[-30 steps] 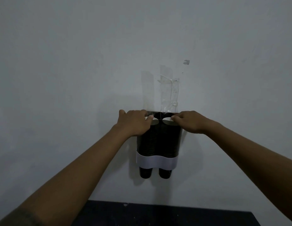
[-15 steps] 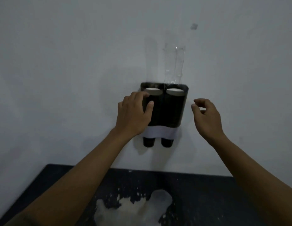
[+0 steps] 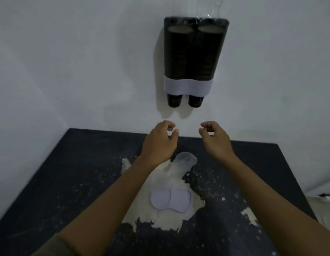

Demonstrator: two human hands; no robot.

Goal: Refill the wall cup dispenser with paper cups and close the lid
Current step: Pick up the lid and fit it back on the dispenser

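Note:
A black twin-tube cup dispenser [image 3: 194, 52] hangs on the white wall, with a white band [image 3: 187, 86] around its lower end. Two stacks of dark paper cups fill the tubes, and the bottom cups [image 3: 185, 102] stick out below the band. The tube tops show pale open rims. A white double-round lid [image 3: 170, 200] lies flat on the table below. My left hand [image 3: 160, 143] and my right hand [image 3: 215, 139] hover below the dispenser, above the table's far edge, fingers loosely curled, holding nothing.
A dark tabletop [image 3: 68, 182] with a worn pale patch [image 3: 169, 182] in its middle stands against the wall. Clear tape [image 3: 208, 8] runs up the wall above the dispenser. A pale surface [image 3: 323, 198] shows past the table's right edge.
Both hands left the top of the dispenser and dropped to below it. The view tilted down, bringing the table and the lid into sight.

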